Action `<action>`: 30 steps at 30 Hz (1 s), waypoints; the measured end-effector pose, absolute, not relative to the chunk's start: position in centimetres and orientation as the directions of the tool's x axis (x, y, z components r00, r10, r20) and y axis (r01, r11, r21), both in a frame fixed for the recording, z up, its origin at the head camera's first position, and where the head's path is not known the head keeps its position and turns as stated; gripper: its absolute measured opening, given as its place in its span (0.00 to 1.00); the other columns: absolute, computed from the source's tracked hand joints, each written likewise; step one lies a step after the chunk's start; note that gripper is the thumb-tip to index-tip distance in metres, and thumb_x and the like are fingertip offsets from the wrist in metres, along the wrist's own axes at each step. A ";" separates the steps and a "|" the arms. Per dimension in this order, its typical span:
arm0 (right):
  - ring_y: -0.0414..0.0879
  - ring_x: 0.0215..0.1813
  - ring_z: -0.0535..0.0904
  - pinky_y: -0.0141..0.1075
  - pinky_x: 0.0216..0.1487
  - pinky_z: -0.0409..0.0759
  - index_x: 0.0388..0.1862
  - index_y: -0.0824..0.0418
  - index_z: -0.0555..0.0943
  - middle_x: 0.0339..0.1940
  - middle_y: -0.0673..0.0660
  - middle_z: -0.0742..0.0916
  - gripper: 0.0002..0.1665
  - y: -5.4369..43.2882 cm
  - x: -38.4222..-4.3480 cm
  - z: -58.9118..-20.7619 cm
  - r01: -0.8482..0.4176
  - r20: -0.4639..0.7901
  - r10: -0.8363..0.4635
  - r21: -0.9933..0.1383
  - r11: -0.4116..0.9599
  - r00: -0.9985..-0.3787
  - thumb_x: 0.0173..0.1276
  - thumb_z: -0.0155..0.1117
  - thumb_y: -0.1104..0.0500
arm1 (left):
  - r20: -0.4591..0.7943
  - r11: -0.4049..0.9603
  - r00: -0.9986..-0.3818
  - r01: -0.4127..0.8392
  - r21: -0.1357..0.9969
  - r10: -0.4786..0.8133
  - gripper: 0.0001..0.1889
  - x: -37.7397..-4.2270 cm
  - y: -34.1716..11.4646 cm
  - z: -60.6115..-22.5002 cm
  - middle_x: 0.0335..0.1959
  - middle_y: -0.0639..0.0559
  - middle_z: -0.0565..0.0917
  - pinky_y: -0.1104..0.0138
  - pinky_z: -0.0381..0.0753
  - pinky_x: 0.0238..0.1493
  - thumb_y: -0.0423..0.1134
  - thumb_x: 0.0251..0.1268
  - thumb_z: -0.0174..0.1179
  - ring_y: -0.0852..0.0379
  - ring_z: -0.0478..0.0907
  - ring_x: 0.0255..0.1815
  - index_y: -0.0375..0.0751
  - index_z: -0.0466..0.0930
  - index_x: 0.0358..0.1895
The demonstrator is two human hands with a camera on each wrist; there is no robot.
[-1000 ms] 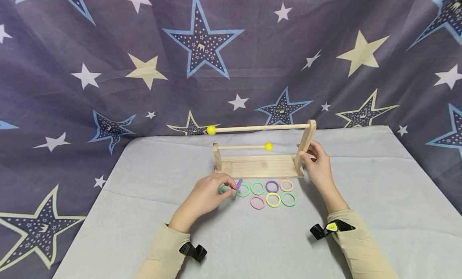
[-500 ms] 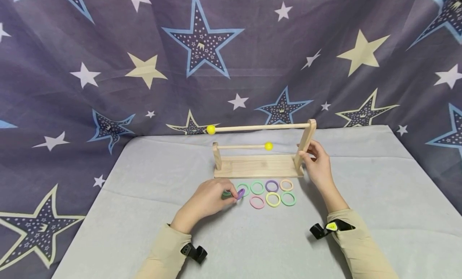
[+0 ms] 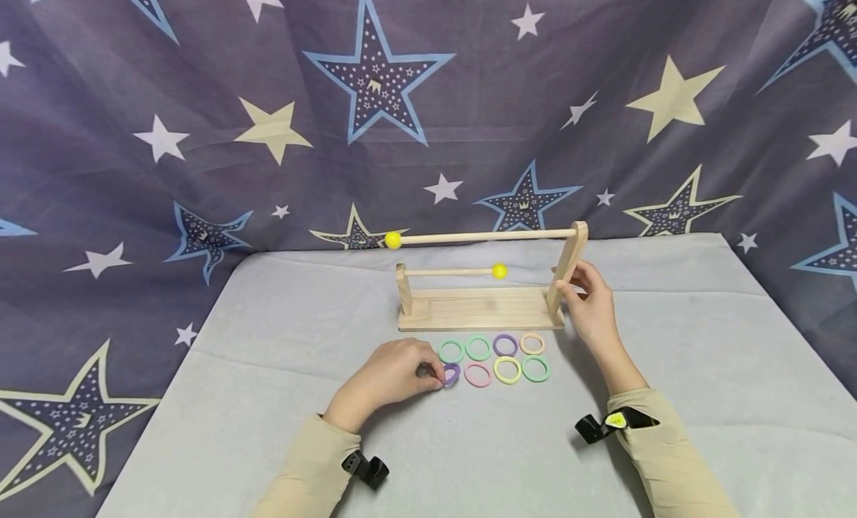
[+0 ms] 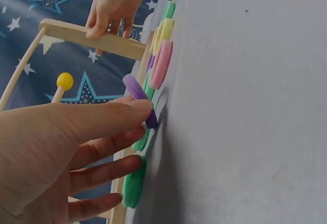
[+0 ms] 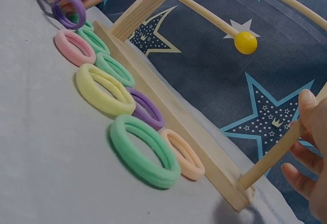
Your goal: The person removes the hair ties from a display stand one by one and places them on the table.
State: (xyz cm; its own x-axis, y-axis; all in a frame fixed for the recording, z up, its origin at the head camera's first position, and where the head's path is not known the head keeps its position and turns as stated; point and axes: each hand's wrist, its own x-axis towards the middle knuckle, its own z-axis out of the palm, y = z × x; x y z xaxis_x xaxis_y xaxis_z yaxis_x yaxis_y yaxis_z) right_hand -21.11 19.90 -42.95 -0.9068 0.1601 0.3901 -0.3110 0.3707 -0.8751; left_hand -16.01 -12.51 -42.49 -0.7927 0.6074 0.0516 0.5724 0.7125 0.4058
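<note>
My left hand [image 3: 391,376] pinches a purple hair tie [image 4: 134,86] between thumb and index finger. In the right wrist view this tie stands tilted on edge, close over the cloth beside the pink hair tie [image 5: 60,44]. The other left fingers are spread near a green hair tie [image 4: 134,183], which the hand hides in the head view. My right hand [image 3: 592,302] grips the taller right post [image 3: 567,261] of a wooden stand [image 3: 482,309] between thumb and fingers. The stand carries two horizontal rods with yellow ball ends, and no tie hangs on them.
More hair ties lie in two rows before the stand, among them a yellow one [image 5: 84,89], an orange one [image 5: 196,170] and another purple one [image 5: 153,114]. A grey cloth [image 3: 703,354] covers the table. Behind it hangs a star-patterned curtain [image 3: 469,131].
My left hand has brought the purple hair tie down toward the front of the table, from over the green ties to beside the pink one. The right hand stays on the post.
</note>
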 end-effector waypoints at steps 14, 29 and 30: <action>0.40 0.52 0.78 0.25 0.44 0.74 0.64 0.66 0.74 0.54 0.65 0.84 0.25 19.9 -21.3 -43.8 -0.295 0.373 0.160 -0.881 0.370 -0.914 0.70 0.64 0.64 | 0.034 0.727 -0.804 0.554 0.405 0.594 0.05 -15.6 -12.0 -43.1 0.29 0.68 0.79 0.66 0.75 0.37 0.42 0.57 0.73 0.66 0.75 0.34 0.58 0.86 0.29; 0.29 0.49 0.76 0.25 0.45 0.75 0.64 0.67 0.74 0.54 0.65 0.84 0.24 20.3 -21.7 -44.0 -0.312 0.388 0.167 -0.881 0.356 -0.906 0.70 0.63 0.65 | 0.105 0.760 -0.850 0.510 0.403 0.516 0.06 -15.2 -12.8 -42.7 0.34 0.65 0.83 0.62 0.79 0.44 0.44 0.60 0.71 0.63 0.78 0.40 0.55 0.87 0.40; 0.29 0.49 0.76 0.25 0.45 0.75 0.64 0.67 0.74 0.54 0.66 0.84 0.24 20.3 -21.7 -44.0 -0.313 0.390 0.167 -0.880 0.358 -0.906 0.70 0.63 0.65 | 0.116 0.770 -0.859 0.500 0.396 0.498 0.06 -15.2 -12.9 -42.6 0.35 0.64 0.83 0.61 0.79 0.44 0.44 0.61 0.70 0.62 0.79 0.41 0.55 0.87 0.40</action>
State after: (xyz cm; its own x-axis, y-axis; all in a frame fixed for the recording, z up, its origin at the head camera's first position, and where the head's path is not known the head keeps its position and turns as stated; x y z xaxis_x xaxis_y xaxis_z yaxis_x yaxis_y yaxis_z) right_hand -21.72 20.32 -44.00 -0.9056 0.1674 0.3897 -0.3127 0.3575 -0.8800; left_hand -15.21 -12.86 -42.64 -0.8595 0.4979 0.1157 0.4996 0.7702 0.3964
